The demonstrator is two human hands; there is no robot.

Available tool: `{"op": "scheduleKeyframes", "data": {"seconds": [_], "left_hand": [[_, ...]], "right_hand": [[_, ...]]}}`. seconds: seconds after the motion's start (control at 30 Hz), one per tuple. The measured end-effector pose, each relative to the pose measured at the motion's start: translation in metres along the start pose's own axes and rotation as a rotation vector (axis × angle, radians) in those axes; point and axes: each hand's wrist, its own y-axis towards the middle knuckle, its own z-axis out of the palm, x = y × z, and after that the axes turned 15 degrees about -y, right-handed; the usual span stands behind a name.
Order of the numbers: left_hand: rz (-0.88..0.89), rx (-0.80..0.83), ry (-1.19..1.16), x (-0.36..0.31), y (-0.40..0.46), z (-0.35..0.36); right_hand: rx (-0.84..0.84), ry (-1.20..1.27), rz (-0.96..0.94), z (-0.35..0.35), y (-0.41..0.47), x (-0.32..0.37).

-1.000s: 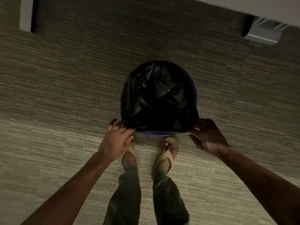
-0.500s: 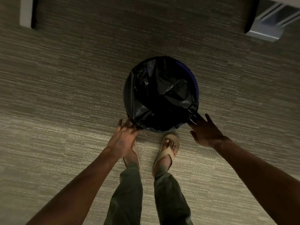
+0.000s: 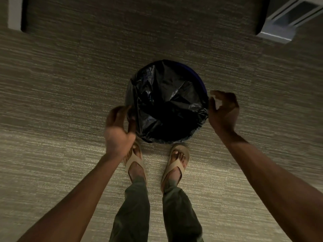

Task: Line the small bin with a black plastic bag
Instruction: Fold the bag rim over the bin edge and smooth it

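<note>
A small round bin stands on the carpet just ahead of my feet, its blue rim [image 3: 201,79] showing only at the far right. A crinkled black plastic bag [image 3: 166,105] fills its mouth and drapes over the rim on the left and near sides. My left hand [image 3: 118,130] is motion-blurred at the bin's left side, fingers curled onto the bag's overhanging edge. At the bin's right side, my right hand [image 3: 224,110] has its thumb beside the bag's edge, with the fingers curled and apart and carpet visible between them.
My feet in tan sandals [image 3: 178,159] stand close behind the bin. Striped grey-beige carpet [image 3: 70,84] lies all around. A pale metal furniture base [image 3: 279,27] sits at the far right and a white post [image 3: 14,13] at the far left.
Both hands have moved from the bin's near edge out along its sides, left hand to the left side, right hand up the right side. The bag now covers more of the rim.
</note>
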Motion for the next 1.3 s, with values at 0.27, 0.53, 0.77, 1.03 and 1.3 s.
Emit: {"op": "scheduleKeyframes", "data": {"seconds": [0.27, 0.53, 0.77, 1.03, 1.3], "left_hand": [[0.287, 0.854, 0.54, -0.016, 0.035, 0.047], [0.074, 1.024, 0.552, -0.001, 0.028, 0.051], [0.316, 0.766, 0.507, -0.014, 0.051, 0.055], [0.389, 0.544, 0.566, -0.027, 0.129, 0.067], [-0.04, 0.649, 0.312, -0.03, 0.199, 0.092]], "right_hand": [[0.282, -0.236, -0.167, 0.026, 0.051, 0.027], [0.284, -0.134, 0.152, 0.029, 0.105, 0.007], [0.338, -0.059, 0.177, 0.041, 0.11, 0.022], [0.353, -0.097, -0.288, 0.044, 0.072, 0.042], [0.649, -0.117, -0.088, 0.061, 0.1, 0.043]]}}
